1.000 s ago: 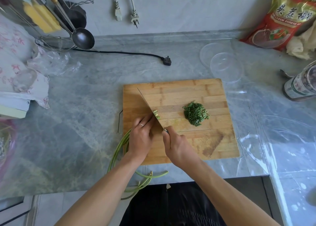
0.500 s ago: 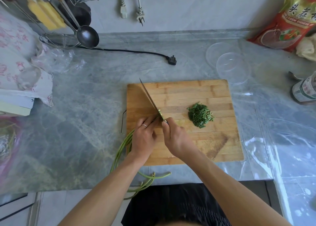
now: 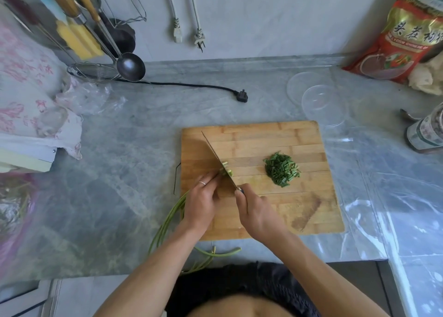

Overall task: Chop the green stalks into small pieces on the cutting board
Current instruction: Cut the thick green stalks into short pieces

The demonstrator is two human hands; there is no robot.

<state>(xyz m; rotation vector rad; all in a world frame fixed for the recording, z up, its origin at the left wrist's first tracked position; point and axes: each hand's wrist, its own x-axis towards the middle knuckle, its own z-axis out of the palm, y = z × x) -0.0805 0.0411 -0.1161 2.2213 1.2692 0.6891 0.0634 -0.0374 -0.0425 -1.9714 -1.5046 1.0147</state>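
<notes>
A wooden cutting board (image 3: 263, 139) lies on the grey marble counter. My left hand (image 3: 201, 201) presses a bundle of long green stalks (image 3: 167, 218) onto the board's left side; their tails curl off the board toward the counter's front edge. My right hand (image 3: 257, 211) grips the handle of a knife (image 3: 217, 158), whose blade lies down on the board against my left fingertips. A few freshly cut pale green bits (image 3: 226, 169) sit just right of the blade. A heap of chopped green pieces (image 3: 281, 169) rests further right on the board.
Two clear plastic lids (image 3: 321, 103) lie behind the board. A black power plug (image 3: 242, 96) and cord run across the back. A ladle (image 3: 130, 66), strainer and utensil rack stand back left, a red bag (image 3: 412, 38) back right, a jar (image 3: 426, 132) at right.
Half a second ago the knife was lifted with its tip raised; now the blade is down on the board and more cut bits lie beside it. My left hand still holds the stalks.
</notes>
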